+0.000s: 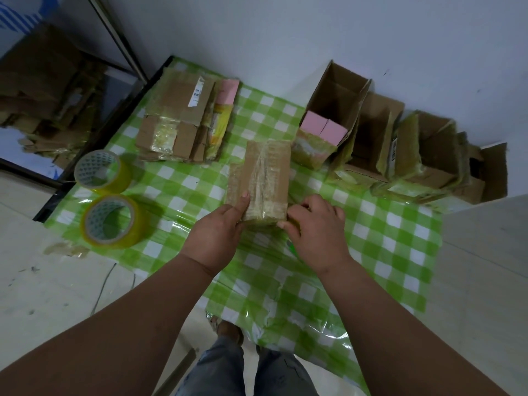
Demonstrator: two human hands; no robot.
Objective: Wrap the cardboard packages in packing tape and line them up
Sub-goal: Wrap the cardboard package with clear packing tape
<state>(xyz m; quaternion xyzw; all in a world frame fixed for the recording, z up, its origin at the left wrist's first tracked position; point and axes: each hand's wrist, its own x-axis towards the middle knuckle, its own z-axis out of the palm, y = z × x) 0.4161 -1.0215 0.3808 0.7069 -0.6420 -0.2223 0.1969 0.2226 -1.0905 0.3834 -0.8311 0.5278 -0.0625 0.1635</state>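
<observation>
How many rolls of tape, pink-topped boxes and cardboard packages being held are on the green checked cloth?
Tape rolls: 2, far roll and near roll.
Pink-topped boxes: 2, left one, right one.
Held cardboard package: 1, gripped by left hand and right hand.
Total: 5.

Two bare forearms reach in from 7 and 5 o'clock, converging toward frame center. The left hand (217, 227) lies palm down, its thumb stretched toward 12 o'clock and pressed flat on the taped package (258, 181). The right hand (315, 228) sits at the package's near right corner, fingers curled and pinching at its edge.
</observation>
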